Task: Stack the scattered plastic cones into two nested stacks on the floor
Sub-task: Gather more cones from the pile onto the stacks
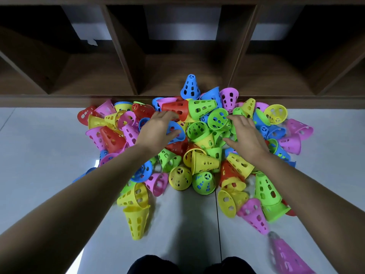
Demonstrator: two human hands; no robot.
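Observation:
A heap of perforated plastic cones in red, yellow, green, blue and pink [203, 163] lies scattered on the white floor against a wooden shelf. No nested stack stands apart from the heap. My left hand [158, 129] reaches over the middle of the heap with fingers spread; its fingertips touch a red cone [175, 110] and its thumb lies on a blue cone [175, 135]. My right hand [245, 135] hovers with fingers spread over several green cones [218, 118]. Neither hand holds anything.
A low wooden cubby shelf [177, 76] runs along the back, and a blue cone [190, 87] stands upright on its ledge. A blurred pink cone [284, 254] lies apart at the front right. White floor tiles [39, 147] flank the heap. My dark knees [154, 265] show at the bottom.

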